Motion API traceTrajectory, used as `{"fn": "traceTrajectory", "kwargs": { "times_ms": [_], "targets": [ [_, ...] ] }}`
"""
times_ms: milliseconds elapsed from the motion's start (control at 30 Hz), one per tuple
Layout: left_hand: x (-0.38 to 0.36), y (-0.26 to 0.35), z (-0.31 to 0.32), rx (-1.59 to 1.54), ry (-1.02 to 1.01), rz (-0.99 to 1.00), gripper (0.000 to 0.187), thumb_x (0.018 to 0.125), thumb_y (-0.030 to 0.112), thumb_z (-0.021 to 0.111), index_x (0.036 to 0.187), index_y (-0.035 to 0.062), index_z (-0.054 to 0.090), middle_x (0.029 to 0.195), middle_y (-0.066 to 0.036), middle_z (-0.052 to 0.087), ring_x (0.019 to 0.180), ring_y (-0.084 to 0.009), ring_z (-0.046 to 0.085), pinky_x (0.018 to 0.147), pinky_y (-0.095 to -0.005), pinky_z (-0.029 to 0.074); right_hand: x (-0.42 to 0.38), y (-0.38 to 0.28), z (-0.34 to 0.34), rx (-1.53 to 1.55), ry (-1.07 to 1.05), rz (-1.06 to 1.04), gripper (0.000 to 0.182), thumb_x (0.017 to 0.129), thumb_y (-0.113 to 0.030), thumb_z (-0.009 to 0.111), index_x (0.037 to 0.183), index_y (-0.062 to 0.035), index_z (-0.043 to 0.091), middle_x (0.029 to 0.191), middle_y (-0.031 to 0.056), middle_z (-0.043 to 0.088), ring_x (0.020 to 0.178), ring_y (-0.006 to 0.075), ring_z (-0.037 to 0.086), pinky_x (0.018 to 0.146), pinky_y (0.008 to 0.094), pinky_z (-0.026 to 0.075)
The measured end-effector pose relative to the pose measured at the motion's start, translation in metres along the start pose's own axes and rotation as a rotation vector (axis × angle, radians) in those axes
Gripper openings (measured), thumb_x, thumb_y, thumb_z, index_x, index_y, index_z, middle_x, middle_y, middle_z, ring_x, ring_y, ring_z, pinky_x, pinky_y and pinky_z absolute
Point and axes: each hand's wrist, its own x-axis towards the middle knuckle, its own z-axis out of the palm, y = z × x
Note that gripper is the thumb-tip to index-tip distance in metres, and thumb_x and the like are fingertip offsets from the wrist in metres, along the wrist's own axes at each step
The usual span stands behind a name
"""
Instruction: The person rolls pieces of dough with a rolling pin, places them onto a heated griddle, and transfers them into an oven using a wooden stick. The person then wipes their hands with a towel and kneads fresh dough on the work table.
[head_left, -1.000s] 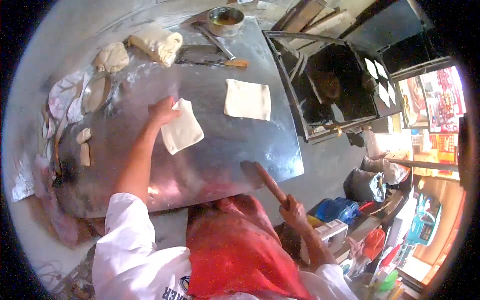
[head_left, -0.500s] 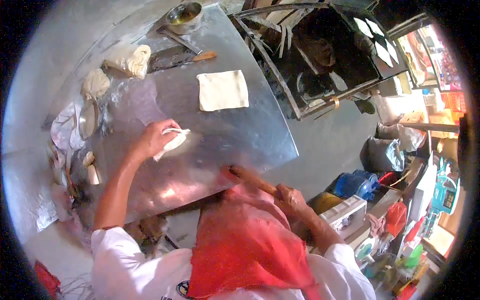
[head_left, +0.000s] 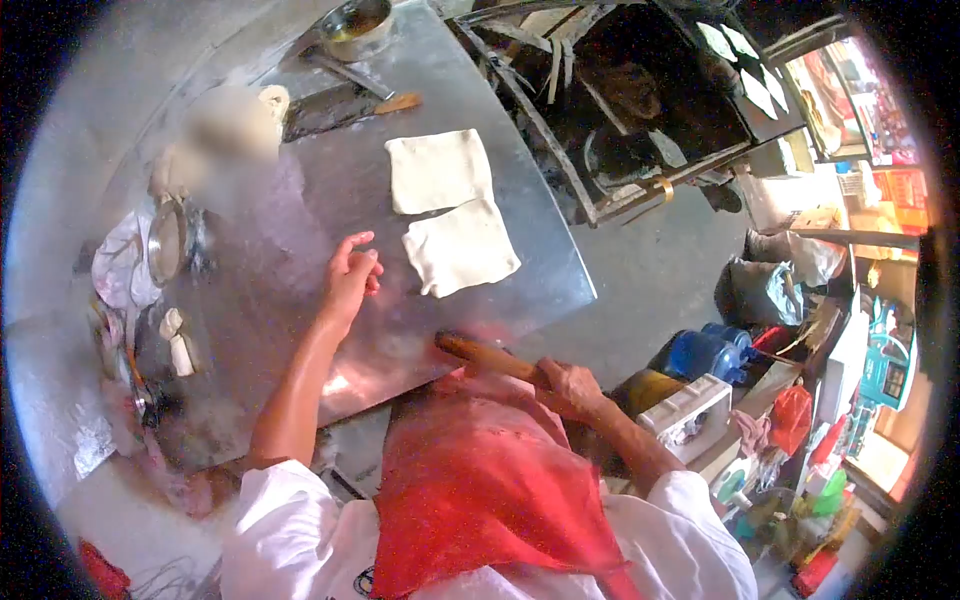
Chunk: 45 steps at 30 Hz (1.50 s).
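Note:
On the metal table point(head_left: 300, 345) lie two flat, pale dough sheets, roughly square. The farther dough sheet point(head_left: 438, 172) touches or slightly overlaps the nearer dough sheet point(head_left: 462, 250) along one edge. My left hand point(head_left: 352, 275) hovers just left of the nearer sheet, with nothing in it and its fingers loosely apart. In my right hand point(head_left: 570, 388) is a wooden rolling pin point(head_left: 495, 360), gripped at one end. The pin slants across the table's front edge, above my red apron point(head_left: 480, 480).
Far left on the table, a blurred lump of dough point(head_left: 235, 125) lies near a wooden-handled tool point(head_left: 400, 103) and a metal pot point(head_left: 355, 30). A sieve point(head_left: 168, 242) and small dough pieces point(head_left: 180, 345) are nearer. White squares point(head_left: 757, 93) lie on a dark surface at upper right.
The dough sheet that was in my left hand now lies flat beside the other one. That hand has let go and moved right. My right hand still holds the rolling pin.

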Motion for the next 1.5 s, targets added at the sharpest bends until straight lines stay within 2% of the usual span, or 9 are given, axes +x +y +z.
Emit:
{"fn": "traceTrajectory", "kwargs": {
  "times_ms": [100, 233, 367, 667, 1000, 1100, 1300, 1367, 1500],
  "targets": [
    [-0.029, -0.02, -0.039, -0.076, 0.105, 0.013, 0.03, 0.099, 0.022, 0.058, 0.128, 0.0136, 0.059, 0.083, -0.001, 0.061, 0.064, -0.0088, 0.055, 0.061, -0.0247, 0.049, 0.015, -0.036, 0.001, -0.035, -0.088, -0.025, 0.037, 0.09, -0.035, 0.065, 0.113, -0.0083, 0.055, 0.095, 0.0225, 0.069, 0.088, 0.0444, 0.067, 0.072, 0.0528, 0.054],
    [-0.069, -0.083, -0.121, 0.006, 0.156, 0.039, 0.031, 0.098, 0.021, 0.059, 0.126, 0.0083, 0.059, 0.089, -0.001, 0.062, 0.076, -0.0085, 0.057, 0.068, -0.0254, 0.05, 0.066, -0.107, 0.028, 0.143, 0.091, -0.202, 0.03, 0.087, -0.018, 0.071, 0.108, -0.0017, 0.057, 0.086, 0.0215, 0.067, 0.077, 0.0421, 0.066, 0.066, 0.0469, 0.052],
    [-0.082, -0.196, -0.264, 0.288, 0.621, 0.347, 0.031, 0.098, 0.022, 0.059, 0.125, 0.0058, 0.059, 0.1, -0.006, 0.067, 0.089, -0.0164, 0.064, 0.078, -0.0312, 0.053, 0.11, -0.196, 0.049, 0.085, 0.288, -0.328, 0.038, 0.09, -0.015, 0.067, 0.124, -0.0035, 0.055, 0.099, 0.0221, 0.063, 0.084, 0.0397, 0.063, 0.071, 0.0465, 0.051],
    [-0.096, -0.164, -0.499, 0.935, 0.763, 0.301, 0.047, 0.093, 0.022, 0.062, 0.135, 0.0041, 0.051, 0.134, -0.019, 0.055, 0.127, -0.0378, 0.049, 0.106, -0.0469, 0.039, 0.185, -0.277, 0.156, -0.503, 0.668, -0.232, 0.052, 0.087, -0.031, 0.066, 0.136, -0.0187, 0.052, 0.126, 0.0078, 0.057, 0.115, 0.0306, 0.052, 0.097, 0.0499, 0.037],
    [-0.047, -0.11, -0.492, 1.059, 0.273, 0.241, 0.045, 0.08, 0.026, 0.071, 0.116, 0.0048, 0.053, 0.116, -0.016, 0.062, 0.108, -0.0353, 0.06, 0.095, -0.0476, 0.045, 0.189, -0.276, 0.183, -0.511, 0.757, -0.078, 0.051, 0.087, -0.032, 0.063, 0.136, -0.018, 0.053, 0.131, 0.0081, 0.056, 0.12, 0.0314, 0.051, 0.103, 0.05, 0.033],
    [-0.023, -0.142, -0.418, 0.066, 0.557, 0.353, 0.053, 0.08, 0.039, 0.079, 0.106, 0.0013, 0.053, 0.098, -0.014, 0.06, 0.085, -0.0276, 0.06, 0.076, -0.0398, 0.05, 0.186, -0.286, 0.176, -0.483, 0.74, -0.102, 0.052, 0.087, -0.033, 0.062, 0.136, -0.0168, 0.053, 0.131, 0.0086, 0.056, 0.119, 0.0318, 0.051, 0.104, 0.0499, 0.032],
    [-0.046, -0.117, -0.391, 0.463, 0.43, 0.121, 0.06, 0.08, 0.032, 0.078, 0.124, 0.0035, 0.05, 0.113, -0.017, 0.061, 0.104, -0.0309, 0.061, 0.089, -0.043, 0.048, 0.19, -0.28, 0.179, -0.525, 0.755, 0.033, 0.054, 0.088, -0.032, 0.061, 0.139, -0.0183, 0.049, 0.133, 0.0076, 0.054, 0.121, 0.0319, 0.049, 0.104, 0.0506, 0.031],
    [-0.052, -0.103, -0.402, 1.23, 0.268, 0.904, 0.06, 0.082, 0.021, 0.072, 0.136, 0.0099, 0.048, 0.132, -0.013, 0.057, 0.13, -0.0299, 0.049, 0.105, -0.0469, 0.039, 0.187, -0.291, 0.172, -0.508, 0.776, 0.0, 0.047, 0.085, -0.018, 0.06, 0.132, -0.0148, 0.054, 0.128, 0.0095, 0.058, 0.118, 0.0322, 0.053, 0.102, 0.0502, 0.036],
    [-0.014, -0.092, -0.406, 1.531, -0.201, 0.924, 0.061, 0.085, 0.011, 0.064, 0.142, 0.0171, 0.047, 0.142, -0.009, 0.051, 0.14, -0.0268, 0.039, 0.115, -0.0499, 0.03, 0.189, -0.275, 0.175, -0.425, 0.646, 0.08, 0.047, 0.081, -0.015, 0.064, 0.127, -0.0156, 0.056, 0.122, 0.0086, 0.061, 0.113, 0.0339, 0.055, 0.095, 0.0495, 0.041]
  ]
}}
